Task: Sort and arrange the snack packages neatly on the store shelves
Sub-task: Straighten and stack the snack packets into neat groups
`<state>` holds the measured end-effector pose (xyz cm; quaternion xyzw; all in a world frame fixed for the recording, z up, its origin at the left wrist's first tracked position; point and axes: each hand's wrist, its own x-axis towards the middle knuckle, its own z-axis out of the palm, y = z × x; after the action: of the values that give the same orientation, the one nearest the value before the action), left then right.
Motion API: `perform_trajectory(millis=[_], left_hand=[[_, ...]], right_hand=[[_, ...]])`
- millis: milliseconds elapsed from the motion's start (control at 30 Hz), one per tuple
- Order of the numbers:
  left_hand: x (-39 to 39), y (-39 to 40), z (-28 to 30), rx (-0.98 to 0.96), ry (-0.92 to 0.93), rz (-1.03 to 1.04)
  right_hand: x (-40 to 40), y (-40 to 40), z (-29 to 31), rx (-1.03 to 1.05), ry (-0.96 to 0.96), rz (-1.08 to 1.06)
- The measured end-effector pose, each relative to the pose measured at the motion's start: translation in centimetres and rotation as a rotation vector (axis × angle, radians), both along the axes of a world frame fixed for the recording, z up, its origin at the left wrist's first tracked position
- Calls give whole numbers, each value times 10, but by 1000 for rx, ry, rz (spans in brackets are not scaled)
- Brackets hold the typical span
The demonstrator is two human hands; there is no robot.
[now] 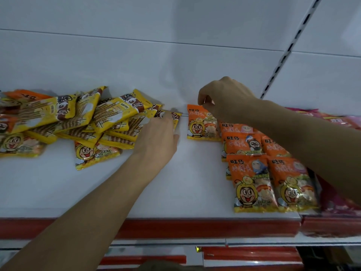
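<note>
A loose pile of yellow stick-biscuit packs (109, 118) lies on the left of the white shelf (185, 182), mixed with a few orange packs (93, 155). My left hand (158, 137) rests on the pile's right edge, fingers on a yellow pack (172, 116). On the right, orange snack packs (252, 182) lie in neat overlapping rows. My right hand (222, 98) pinches the top edge of the rearmost orange pack (199, 126), which lies flat near the back wall.
Pink and red packs (336, 122) lie at the far right, partly behind my right forearm. The shelf has a red front strip (175, 227) and a white back panel (136, 61). A slotted upright (289, 47) runs up the right side. Lower shelves show below.
</note>
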<state>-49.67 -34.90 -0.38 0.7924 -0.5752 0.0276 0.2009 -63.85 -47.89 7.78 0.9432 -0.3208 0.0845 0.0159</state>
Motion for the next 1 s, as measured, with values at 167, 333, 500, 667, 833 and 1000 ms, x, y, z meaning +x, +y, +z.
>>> perform_trajectory(millis=[167, 333, 500, 667, 833, 1000], left_hand=[[-1, 31, 18, -240, 65, -95], [49, 82, 41, -321, -63, 24], [127, 137, 46, -269, -103, 172], [203, 183, 42, -259, -88, 298], [246, 197, 29, -277, 59, 245], [271, 197, 29, -309, 254, 221]], right_hand=[[6, 7, 2, 13, -16, 37], [56, 34, 12, 13, -91, 152], [139, 75, 16, 46, -193, 267], [235, 124, 8, 66, -237, 341], [321, 144, -6, 85, -287, 256], [353, 147, -16, 60, -352, 150]])
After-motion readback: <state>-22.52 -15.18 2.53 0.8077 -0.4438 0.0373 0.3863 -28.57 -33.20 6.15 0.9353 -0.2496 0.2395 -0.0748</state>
